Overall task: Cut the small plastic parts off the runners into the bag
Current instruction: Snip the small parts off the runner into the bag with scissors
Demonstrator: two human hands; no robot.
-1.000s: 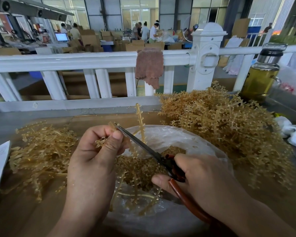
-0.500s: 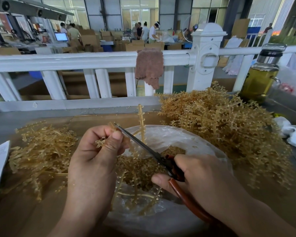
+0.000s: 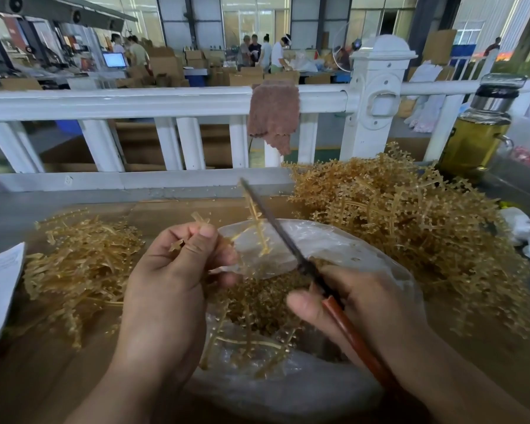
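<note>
Head view showed the amber runner (image 3: pixel 261 243) standing up over the mouth of the clear plastic bag (image 3: pixel 343 243), its stem pinched between the thumb and curled fingers of the left hand (image 3: pixel 172 280). It looked feather-light, thin and springy, with tiny parts budding off both sides. I'd judge it would bend and twist under a blade, so a hold on the bare stem, close to the cut, seemed right.

The right hand (image 3: pixel 358 304) was wrapped round the red-brown handles of the scissors (image 3: pixel 283 237). Their dark blades, blurred, lay just beside the runner's right edge, and I couldn't tell whether they were parted. Cut parts (image 3: pixel 257 301) lay loose in the bag below.

A heap of uncut runners (image 3: pixel 395 224) sat to the right and stripped runners (image 3: pixel 80 264) to the left. Behind ran a white railing (image 3: pixel 120 101) with a brown cloth (image 3: pixel 273 117) draped over it.
</note>
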